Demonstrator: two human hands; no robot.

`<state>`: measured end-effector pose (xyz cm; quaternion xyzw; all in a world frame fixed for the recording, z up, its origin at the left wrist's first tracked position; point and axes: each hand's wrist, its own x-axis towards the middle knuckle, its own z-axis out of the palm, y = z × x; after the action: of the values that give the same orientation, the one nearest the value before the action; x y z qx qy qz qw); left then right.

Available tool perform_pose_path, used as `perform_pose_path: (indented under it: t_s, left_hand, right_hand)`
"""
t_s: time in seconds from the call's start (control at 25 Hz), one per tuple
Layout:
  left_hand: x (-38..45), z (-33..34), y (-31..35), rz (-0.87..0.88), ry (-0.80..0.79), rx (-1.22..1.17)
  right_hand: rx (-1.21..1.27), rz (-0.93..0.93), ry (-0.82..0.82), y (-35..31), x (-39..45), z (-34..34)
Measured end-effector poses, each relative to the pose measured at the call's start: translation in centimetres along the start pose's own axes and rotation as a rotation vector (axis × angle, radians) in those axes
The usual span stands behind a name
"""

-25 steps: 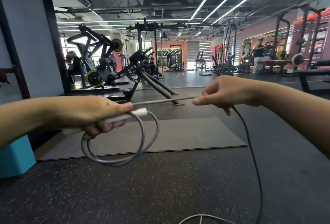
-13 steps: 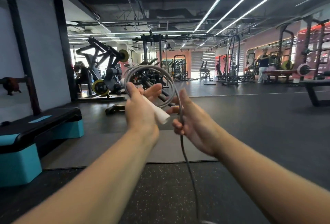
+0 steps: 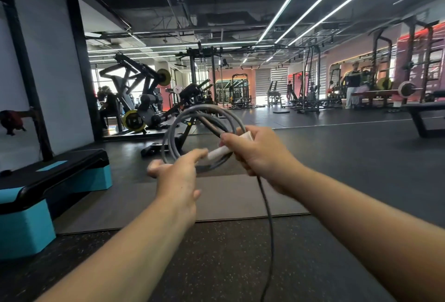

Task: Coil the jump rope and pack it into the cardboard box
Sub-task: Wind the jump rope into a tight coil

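Observation:
The grey jump rope is wound into a few loops held up at chest height in front of me. Its white handle lies across the loops. My right hand grips the upper end of the handle together with the loops. The loose rest of the rope hangs from that hand down past the bottom edge. My left hand is just below and left of the coil, fingers stretched out, fingertips at the handle's lower end, gripping nothing. No cardboard box is in view.
A teal and black step platform stands low on the left. A grey mat lies on the dark rubber floor ahead. Weight machines fill the back, a bench is at right, a person stands far off.
A second ago my hands were apart with the rope stretched between them. They came together, the coil passed from my left hand into my right, and my left hand opened.

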<state>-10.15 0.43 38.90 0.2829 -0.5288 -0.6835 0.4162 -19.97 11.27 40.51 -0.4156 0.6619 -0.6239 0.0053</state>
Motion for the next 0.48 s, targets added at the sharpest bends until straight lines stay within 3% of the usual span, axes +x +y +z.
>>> perform_pose_path:
  t_s: [0.04, 0.08, 0.12, 0.16, 0.24, 0.28, 0.4, 0.48]
  left_hand:
    - [0.2, -0.8, 0.6, 0.194, 0.088, 0.196]
    - [0.7, -1.4, 1.2, 0.496, 0.065, 0.454]
    - [1.2, -1.8, 2.0, 0.8, -0.062, 0.676]
    - [1.0, -1.8, 3.1, 0.997, -0.281, 0.803]
    - [0.1, -0.9, 4.9, 0.908, -0.658, 0.872]
    - [0.0, -0.3, 5.3, 0.84, -0.717, 0.89]
    - [0.2, 1.5, 5.5, 0.807, -0.687, 1.134]
    - [0.7, 1.7, 5.0, 0.823, -0.696, 1.151]
  right_hand:
    - [-0.178, -0.037, -0.059, -0.4, 0.4, -1.0]
    - [-0.323, -0.061, -0.126, -0.9, 0.6, -1.7]
    - [-0.407, -0.063, -0.191, -1.4, 0.8, -2.3]
    - [-0.436, -0.048, -0.247, -1.8, 0.9, -2.7]
    - [-0.463, -0.027, -0.319, -2.5, 1.1, -3.2]
    - [-0.498, -0.035, -0.352, -2.8, 1.1, -3.3]
    - [-0.56, -0.083, -0.424, -3.3, 0.9, -3.4]
    - [-0.498, -0.043, -0.425, -3.3, 0.6, -3.5]
